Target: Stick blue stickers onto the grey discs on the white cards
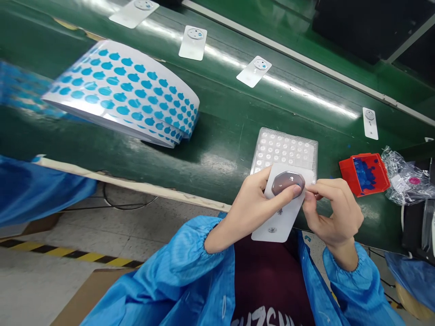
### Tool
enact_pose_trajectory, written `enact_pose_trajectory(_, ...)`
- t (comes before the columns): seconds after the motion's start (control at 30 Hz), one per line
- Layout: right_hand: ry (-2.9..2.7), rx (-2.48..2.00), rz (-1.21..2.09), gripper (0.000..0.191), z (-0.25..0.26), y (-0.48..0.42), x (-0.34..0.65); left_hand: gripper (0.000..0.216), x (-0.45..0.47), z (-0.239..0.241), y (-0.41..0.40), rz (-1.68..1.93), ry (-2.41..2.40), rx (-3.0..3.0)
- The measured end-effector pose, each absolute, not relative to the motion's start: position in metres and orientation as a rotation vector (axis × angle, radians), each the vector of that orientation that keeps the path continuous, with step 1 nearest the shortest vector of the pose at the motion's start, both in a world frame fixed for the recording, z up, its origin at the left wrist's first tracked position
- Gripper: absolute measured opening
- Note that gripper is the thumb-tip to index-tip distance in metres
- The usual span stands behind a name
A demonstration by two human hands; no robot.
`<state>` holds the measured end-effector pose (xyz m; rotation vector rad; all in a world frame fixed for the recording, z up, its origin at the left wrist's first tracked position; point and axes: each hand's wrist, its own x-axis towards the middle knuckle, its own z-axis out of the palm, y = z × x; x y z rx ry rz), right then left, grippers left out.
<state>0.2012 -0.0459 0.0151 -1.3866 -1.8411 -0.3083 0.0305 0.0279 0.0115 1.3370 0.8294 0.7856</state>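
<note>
My left hand (253, 206) grips a white rectangular panel (288, 222) with rounded corners, its thumb lying over the dark glossy octagonal piece (284, 180) set in the panel's upper part. Small dark printed marks run down the panel below that piece. At the panel's right edge is my right hand (335, 208), thumb and forefinger pinched together; whatever is between them is too small to make out. Just behind the panel, partly covered by it, lies a clear plastic tray (288, 147) with rows of small round white pieces.
A loose roll of white sheet (125, 90) with blue round stickers lies at left on the green bench (224, 131). Similar white panels (193, 47) are spread along the back. To the right are a red bin (350, 174) with blue bits and a clear plastic bag (406, 181).
</note>
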Motion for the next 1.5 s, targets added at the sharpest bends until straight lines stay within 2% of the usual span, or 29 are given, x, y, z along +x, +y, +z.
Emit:
enact_pose_trajectory(0.27,-1.664,-1.445,-0.193,0.023,0.011,-0.050,0.186,0.019,0.039,0.003,0.026,0.927,0.895,1.289)
enact_pose_trajectory(0.43,-1.508,-1.511,-0.058,0.020,0.010,-0.052,0.173,0.017,0.044,-0.005,0.018,1.174,0.988,1.385)
enact_pose_trajectory(0.7,-1.174,-1.499,0.494,0.007,0.014,-0.057,0.159,0.016,0.045,-0.028,0.003,1.570,1.023,1.793)
enact_pose_trajectory(0.83,-0.999,-1.451,0.764,0.007,0.022,-0.057,0.159,0.015,0.038,-0.032,0.005,1.490,0.752,1.830)
enact_pose_trajectory(1.0,-0.862,-1.388,0.936,0.008,0.027,-0.053,0.163,0.011,0.037,-0.028,0.010,1.443,0.712,1.923)
enact_pose_trajectory(1.23,-0.930,-1.497,0.725,0.012,0.019,-0.053,0.156,0.013,0.044,-0.024,0.005,1.556,0.869,1.972)
enact_pose_trajectory(1.5,-1.333,-1.469,-0.007,0.017,0.003,-0.047,0.154,0.023,0.035,-0.012,-0.002,1.331,0.848,1.818)
